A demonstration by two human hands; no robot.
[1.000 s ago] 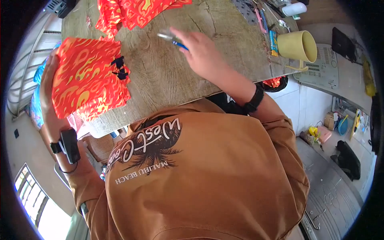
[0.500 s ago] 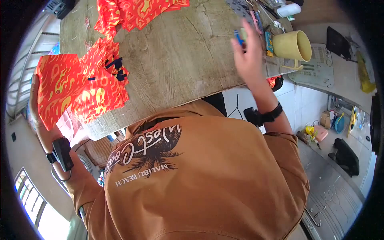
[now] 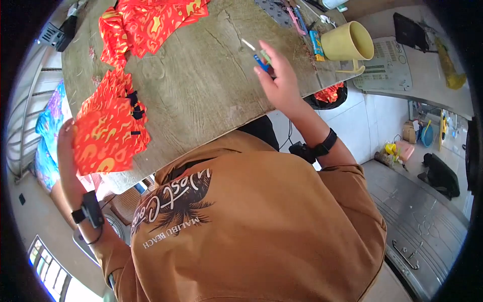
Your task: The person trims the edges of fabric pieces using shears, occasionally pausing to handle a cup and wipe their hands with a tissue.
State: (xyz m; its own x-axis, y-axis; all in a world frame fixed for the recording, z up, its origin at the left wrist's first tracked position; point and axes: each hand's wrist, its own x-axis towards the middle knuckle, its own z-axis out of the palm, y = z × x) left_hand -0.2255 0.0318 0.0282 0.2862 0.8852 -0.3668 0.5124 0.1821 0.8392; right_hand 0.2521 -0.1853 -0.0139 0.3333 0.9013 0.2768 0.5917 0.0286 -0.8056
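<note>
My left hand [image 3: 65,153] grips the left edge of a red fabric piece [image 3: 103,138] with a yellow-orange flame print, at the table's left side. Part of that cloth hangs over the table edge, and some fingers are hidden behind it. Several dark navy strips [image 3: 135,106] lie on its right side. My right hand [image 3: 282,83], closed and raised over the middle of the table, holds a small tool [image 3: 260,62] with a blue and green handle and a pale, thin tip. Its exact kind is too blurred to tell.
More flame-print fabric [image 3: 156,22] lies at the far left of the wooden table [image 3: 201,90]. A yellow mug [image 3: 347,43] stands at the right edge beside a blue-yellow packet [image 3: 316,45]. Pink-handled scissors [image 3: 295,21] lie behind. A black bag [image 3: 332,95] with red fabric sits below the edge.
My right hand has moved left with the small tool, away from the mug. My left hand has shifted right, and the fabric's left part has folded inward. The camera view has also shifted.
</note>
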